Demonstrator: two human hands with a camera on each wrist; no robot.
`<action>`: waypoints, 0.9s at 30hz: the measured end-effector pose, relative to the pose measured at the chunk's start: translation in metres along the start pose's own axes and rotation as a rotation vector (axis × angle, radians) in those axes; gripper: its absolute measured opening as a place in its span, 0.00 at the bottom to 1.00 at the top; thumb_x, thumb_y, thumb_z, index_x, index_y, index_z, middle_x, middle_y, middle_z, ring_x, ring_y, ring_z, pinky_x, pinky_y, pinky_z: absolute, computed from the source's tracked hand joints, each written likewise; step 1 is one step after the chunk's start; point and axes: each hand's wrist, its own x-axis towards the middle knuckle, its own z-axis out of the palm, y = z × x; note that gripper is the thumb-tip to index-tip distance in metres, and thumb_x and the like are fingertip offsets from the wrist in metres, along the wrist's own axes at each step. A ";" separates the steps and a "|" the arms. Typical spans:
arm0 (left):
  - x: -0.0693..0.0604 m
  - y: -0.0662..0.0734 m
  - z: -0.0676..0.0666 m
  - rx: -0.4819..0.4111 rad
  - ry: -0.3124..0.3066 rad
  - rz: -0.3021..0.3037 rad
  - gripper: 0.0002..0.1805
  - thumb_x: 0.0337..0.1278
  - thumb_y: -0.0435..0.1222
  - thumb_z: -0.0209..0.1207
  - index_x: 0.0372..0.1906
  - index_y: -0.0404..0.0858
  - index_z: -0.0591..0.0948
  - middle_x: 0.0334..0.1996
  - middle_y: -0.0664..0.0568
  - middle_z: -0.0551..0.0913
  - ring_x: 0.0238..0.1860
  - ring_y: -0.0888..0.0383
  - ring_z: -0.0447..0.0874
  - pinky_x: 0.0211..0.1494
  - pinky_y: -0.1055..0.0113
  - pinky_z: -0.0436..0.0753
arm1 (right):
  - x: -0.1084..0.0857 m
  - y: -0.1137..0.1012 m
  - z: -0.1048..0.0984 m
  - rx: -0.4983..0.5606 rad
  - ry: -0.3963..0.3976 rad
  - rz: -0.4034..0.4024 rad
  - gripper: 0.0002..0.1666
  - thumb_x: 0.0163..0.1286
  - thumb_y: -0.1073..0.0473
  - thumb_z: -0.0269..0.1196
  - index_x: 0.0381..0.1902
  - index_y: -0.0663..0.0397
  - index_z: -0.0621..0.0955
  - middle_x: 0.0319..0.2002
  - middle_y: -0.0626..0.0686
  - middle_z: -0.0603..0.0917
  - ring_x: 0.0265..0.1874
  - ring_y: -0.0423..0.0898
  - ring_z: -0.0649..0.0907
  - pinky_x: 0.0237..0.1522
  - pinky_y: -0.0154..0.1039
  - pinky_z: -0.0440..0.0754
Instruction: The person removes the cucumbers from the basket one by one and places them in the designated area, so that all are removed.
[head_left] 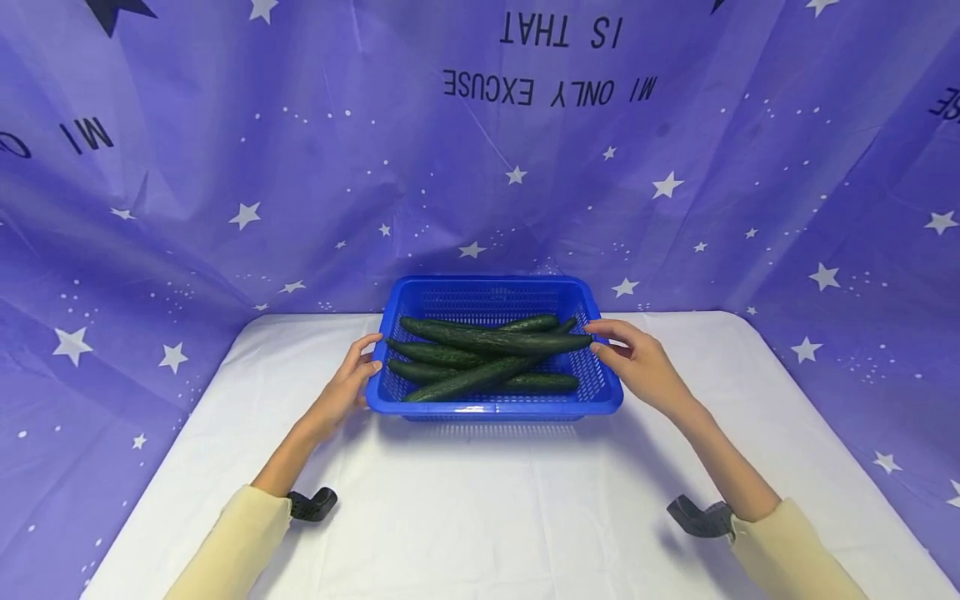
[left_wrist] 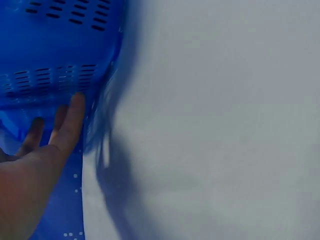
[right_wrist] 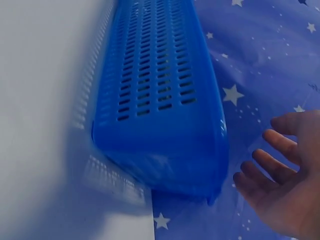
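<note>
A blue plastic basket (head_left: 495,408) with slotted walls stands on the white-covered table, holding several long dark green cucumbers (head_left: 487,339) piled across one another. My left hand (head_left: 347,383) is at the basket's left end, its thumb and forefinger touching the rim. Seen from the left wrist, the fingers (left_wrist: 72,120) of that hand reach fairly straight along the slotted wall. My right hand (head_left: 641,360) is over the right rim, fingertips close beside the end of the top cucumber. In the right wrist view its fingers (right_wrist: 272,165) are loosely bent and apart from the basket wall.
White cloth (head_left: 487,517) covers the table. Behind it and at both sides hangs a purple curtain (head_left: 450,167) with white stars and upside-down lettering. A dark device (head_left: 313,504) is strapped at the left wrist, and a similar one (head_left: 701,517) at the right.
</note>
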 end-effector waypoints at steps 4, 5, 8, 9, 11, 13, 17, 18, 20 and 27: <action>0.000 -0.004 0.003 -0.074 0.006 0.011 0.30 0.76 0.37 0.40 0.77 0.49 0.49 0.64 0.37 0.60 0.46 0.51 0.82 0.42 0.58 0.86 | 0.010 -0.001 0.009 0.013 -0.065 0.005 0.21 0.73 0.59 0.61 0.60 0.62 0.79 0.58 0.59 0.80 0.57 0.55 0.79 0.58 0.49 0.77; 0.000 -0.005 0.003 -0.088 0.004 0.014 0.30 0.76 0.37 0.40 0.77 0.49 0.49 0.63 0.37 0.60 0.45 0.52 0.82 0.42 0.59 0.86 | 0.013 0.000 0.011 0.010 -0.078 0.003 0.21 0.73 0.59 0.61 0.60 0.62 0.79 0.58 0.59 0.80 0.57 0.55 0.80 0.57 0.51 0.78; 0.000 -0.006 0.005 -0.119 0.000 0.017 0.30 0.76 0.38 0.40 0.77 0.50 0.48 0.63 0.39 0.60 0.46 0.51 0.82 0.42 0.59 0.86 | 0.019 -0.001 0.016 -0.009 -0.104 -0.008 0.21 0.72 0.59 0.62 0.59 0.62 0.79 0.57 0.59 0.81 0.54 0.54 0.81 0.56 0.52 0.79; 0.000 -0.006 0.005 -0.128 -0.001 0.018 0.29 0.76 0.38 0.40 0.77 0.50 0.49 0.63 0.39 0.60 0.46 0.50 0.82 0.42 0.58 0.85 | 0.021 -0.001 0.018 -0.014 -0.113 -0.012 0.21 0.72 0.59 0.62 0.59 0.61 0.80 0.57 0.58 0.81 0.53 0.54 0.82 0.55 0.52 0.79; 0.000 -0.005 0.006 -0.137 0.004 0.014 0.29 0.76 0.38 0.40 0.76 0.51 0.49 0.63 0.40 0.60 0.47 0.49 0.82 0.43 0.58 0.85 | 0.025 -0.001 0.020 -0.026 -0.126 -0.015 0.21 0.72 0.59 0.62 0.60 0.61 0.80 0.58 0.57 0.81 0.53 0.53 0.82 0.54 0.51 0.80; 0.001 -0.005 0.007 -0.142 0.009 0.011 0.29 0.76 0.38 0.40 0.76 0.51 0.50 0.63 0.40 0.60 0.48 0.49 0.82 0.43 0.58 0.85 | 0.029 -0.003 0.022 -0.030 -0.137 -0.018 0.21 0.71 0.59 0.63 0.60 0.60 0.80 0.59 0.57 0.80 0.54 0.54 0.82 0.55 0.50 0.80; 0.001 -0.005 0.007 -0.149 0.009 0.010 0.28 0.75 0.37 0.40 0.75 0.52 0.52 0.64 0.40 0.60 0.48 0.50 0.82 0.44 0.57 0.85 | 0.037 -0.005 0.028 -0.023 -0.163 -0.026 0.22 0.71 0.61 0.63 0.61 0.62 0.79 0.60 0.58 0.79 0.57 0.56 0.80 0.57 0.50 0.79; 0.001 -0.004 0.008 -0.150 0.010 0.012 0.28 0.75 0.37 0.40 0.75 0.52 0.52 0.64 0.40 0.61 0.48 0.50 0.82 0.44 0.57 0.85 | 0.039 -0.005 0.029 -0.020 -0.171 -0.030 0.22 0.71 0.61 0.63 0.61 0.62 0.79 0.60 0.58 0.79 0.58 0.57 0.79 0.57 0.51 0.78; 0.001 -0.004 0.007 -0.151 0.011 0.014 0.28 0.75 0.37 0.40 0.75 0.52 0.52 0.63 0.40 0.61 0.47 0.51 0.82 0.43 0.57 0.85 | 0.042 -0.006 0.032 -0.021 -0.189 -0.033 0.22 0.70 0.62 0.63 0.61 0.62 0.79 0.61 0.59 0.79 0.59 0.57 0.79 0.58 0.51 0.78; 0.001 -0.007 0.007 -0.176 0.010 0.025 0.27 0.74 0.37 0.41 0.73 0.53 0.54 0.62 0.40 0.62 0.46 0.50 0.83 0.43 0.56 0.86 | 0.053 -0.008 0.041 -0.068 -0.208 -0.023 0.21 0.69 0.63 0.64 0.60 0.60 0.81 0.60 0.57 0.80 0.59 0.55 0.78 0.58 0.50 0.78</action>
